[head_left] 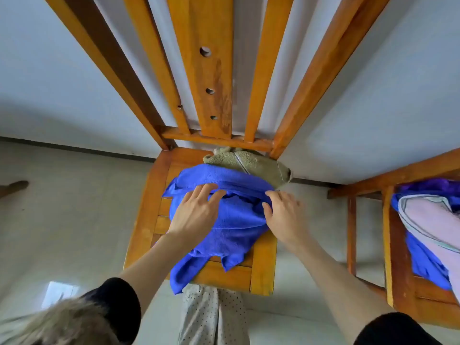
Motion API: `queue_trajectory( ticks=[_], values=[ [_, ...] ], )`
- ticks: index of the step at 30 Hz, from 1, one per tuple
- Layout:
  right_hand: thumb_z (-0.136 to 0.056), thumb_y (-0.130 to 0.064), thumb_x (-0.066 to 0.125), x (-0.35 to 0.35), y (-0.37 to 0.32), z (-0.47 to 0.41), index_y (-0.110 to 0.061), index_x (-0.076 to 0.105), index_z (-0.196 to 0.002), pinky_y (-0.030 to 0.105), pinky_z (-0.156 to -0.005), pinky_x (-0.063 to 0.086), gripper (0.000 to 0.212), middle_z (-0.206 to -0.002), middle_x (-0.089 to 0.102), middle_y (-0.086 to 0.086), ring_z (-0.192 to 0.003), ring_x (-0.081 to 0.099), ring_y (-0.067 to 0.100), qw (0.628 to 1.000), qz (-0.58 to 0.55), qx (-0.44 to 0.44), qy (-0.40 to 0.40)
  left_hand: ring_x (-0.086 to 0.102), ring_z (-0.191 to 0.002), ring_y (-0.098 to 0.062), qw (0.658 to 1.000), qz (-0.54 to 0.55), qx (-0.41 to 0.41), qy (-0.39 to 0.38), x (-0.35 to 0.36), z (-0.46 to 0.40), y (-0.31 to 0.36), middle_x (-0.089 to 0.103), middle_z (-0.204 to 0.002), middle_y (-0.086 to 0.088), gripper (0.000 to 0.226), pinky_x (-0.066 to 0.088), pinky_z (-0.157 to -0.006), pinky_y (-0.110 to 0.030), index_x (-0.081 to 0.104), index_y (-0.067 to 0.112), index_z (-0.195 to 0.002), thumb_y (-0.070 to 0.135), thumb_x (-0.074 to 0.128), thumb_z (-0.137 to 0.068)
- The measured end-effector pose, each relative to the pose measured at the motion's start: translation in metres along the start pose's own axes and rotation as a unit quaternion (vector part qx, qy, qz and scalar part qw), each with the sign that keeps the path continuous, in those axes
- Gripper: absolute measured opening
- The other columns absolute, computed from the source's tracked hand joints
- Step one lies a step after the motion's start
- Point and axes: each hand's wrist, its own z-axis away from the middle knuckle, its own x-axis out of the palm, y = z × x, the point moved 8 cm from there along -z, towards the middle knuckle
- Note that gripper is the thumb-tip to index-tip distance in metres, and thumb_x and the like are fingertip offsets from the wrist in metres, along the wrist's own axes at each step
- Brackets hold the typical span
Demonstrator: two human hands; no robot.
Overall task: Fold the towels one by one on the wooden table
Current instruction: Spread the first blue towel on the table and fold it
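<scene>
Left hand (pixel 196 212) lies flat, fingers spread, on the plush blue towel (pixel 229 227); right hand (pixel 286 215) pinches its rumpled fold — slatted wooden chair (pixel 263 265) beneath.

A towel (pixel 224 227) lies on a chair (pixel 262 265) under both hands' fingers (pixel 211 192); another towel (pixel 251 164) lies beyond the fingertips.

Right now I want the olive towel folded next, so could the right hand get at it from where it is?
Probably yes. The olive towel lies uncovered at the back of the chair seat, just beyond the right hand, which rests on the blue towel. Only the blue towel's rear edge overlaps it.
</scene>
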Motion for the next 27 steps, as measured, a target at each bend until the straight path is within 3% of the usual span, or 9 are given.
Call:
queue_trajectory(
  ticks=[3, 8, 11, 14, 16, 18, 21, 25, 27],
  values=[
    [-0.097, -0.035, 0.043, 0.006, 0.005, -0.011, -0.016, 0.049, -0.126, 0.033, -0.092, 0.042, 0.035, -0.121, 0.058, 0.003, -0.109, 0.054, 0.020, 0.999, 0.029, 0.007, 0.029, 0.066, -0.088, -0.035, 1.000, 0.006, 0.007, 0.026, 0.005, -0.009, 0.000, 0.065, -0.106, -0.018, 0.034, 0.055, -0.068, -0.042, 0.068, 0.003, -0.104, -0.004, 0.073, -0.070],
    [-0.097, -0.019, 0.041, 0.010, 0.011, -0.017, -0.012, 0.059, -0.107, 0.032, -0.079, 0.037, 0.022, -0.102, 0.065, 0.005, -0.094, 0.056, 0.023, 0.996, 0.048, 0.027, 0.077, 0.061, -0.098, -0.038, 1.000, 0.009, -0.010, 0.009, 0.020, -0.018, -0.002, 0.061, -0.115, -0.019, 0.032, 0.050, -0.079, -0.047, 0.064, 0.003, -0.113, 0.002, 0.065, -0.081],
    [-0.094, -0.013, 0.049, -0.002, 0.005, -0.010, -0.005, 0.060, -0.092, 0.031, -0.067, 0.038, 0.014, -0.084, 0.064, 0.009, -0.076, 0.057, 0.025, 0.990, -0.071, 0.009, 0.121, 0.056, -0.108, -0.036, 0.999, 0.030, -0.026, -0.013, 0.021, -0.018, -0.001, 0.056, -0.124, -0.018, 0.033, 0.047, -0.086, -0.048, 0.059, 0.006, -0.121, 0.010, 0.059, -0.089],
    [-0.094, -0.012, 0.050, -0.015, -0.011, -0.001, -0.006, 0.058, -0.092, 0.021, -0.057, 0.039, 0.011, -0.080, 0.062, 0.005, -0.068, 0.055, 0.019, 0.977, -0.178, -0.046, 0.103, 0.057, -0.105, -0.036, 0.999, 0.052, -0.002, 0.001, 0.010, -0.021, 0.008, 0.058, -0.121, -0.017, 0.036, 0.048, -0.083, -0.047, 0.060, 0.008, -0.122, 0.015, 0.063, -0.087],
    [-0.093, -0.010, 0.051, -0.030, -0.024, 0.004, -0.006, 0.060, -0.092, 0.021, -0.057, 0.040, 0.010, -0.081, 0.064, 0.005, -0.068, 0.057, 0.019, 0.971, -0.195, -0.089, 0.109, 0.058, -0.102, -0.035, 0.997, 0.071, 0.014, 0.013, 0.000, -0.024, 0.016, 0.059, -0.119, -0.015, 0.038, 0.048, -0.080, -0.046, 0.060, 0.010, -0.122, 0.016, 0.066, -0.085],
    [-0.091, -0.009, 0.053, -0.047, -0.036, 0.010, -0.006, 0.063, -0.091, 0.030, -0.062, 0.045, 0.010, -0.081, 0.066, 0.006, -0.070, 0.058, 0.022, 0.966, -0.188, -0.117, 0.135, 0.059, -0.099, -0.034, 0.995, 0.094, 0.010, 0.035, -0.012, -0.026, 0.020, 0.060, -0.115, -0.014, 0.037, 0.048, -0.077, -0.044, 0.062, 0.011, -0.119, 0.014, 0.068, -0.083],
    [-0.088, -0.010, 0.055, -0.067, -0.053, 0.019, -0.007, 0.065, -0.089, 0.033, -0.067, 0.043, 0.010, -0.080, 0.067, 0.003, -0.071, 0.059, 0.021, 0.957, -0.176, -0.154, 0.172, 0.060, -0.091, -0.032, 0.989, 0.127, 0.001, 0.077, -0.032, -0.026, 0.021, 0.064, -0.105, -0.012, 0.025, 0.049, -0.073, -0.042, 0.067, 0.009, -0.106, 0.011, 0.069, -0.081],
    [-0.088, -0.017, 0.056, -0.069, -0.061, 0.024, -0.010, 0.063, -0.089, 0.026, -0.074, 0.036, 0.010, -0.078, 0.066, -0.004, -0.068, 0.059, 0.015, 0.956, -0.209, -0.148, 0.143, 0.059, -0.087, -0.030, 0.983, 0.169, -0.005, 0.076, -0.046, -0.023, 0.012, 0.067, -0.092, -0.007, 0.010, 0.040, -0.077, -0.035, 0.068, 0.005, -0.091, 0.008, 0.061, -0.085],
    [-0.087, -0.022, 0.062, -0.059, -0.055, 0.022, -0.011, 0.063, -0.092, 0.026, -0.072, 0.038, 0.011, -0.076, 0.061, -0.007, -0.069, 0.058, 0.015, 0.964, -0.219, -0.125, 0.084, 0.057, -0.088, -0.029, 0.984, 0.164, -0.013, 0.065, -0.052, -0.019, 0.004, 0.067, -0.090, -0.007, 0.009, 0.032, -0.078, -0.028, 0.067, 0.005, -0.092, 0.006, 0.060, -0.087]
  ],
)
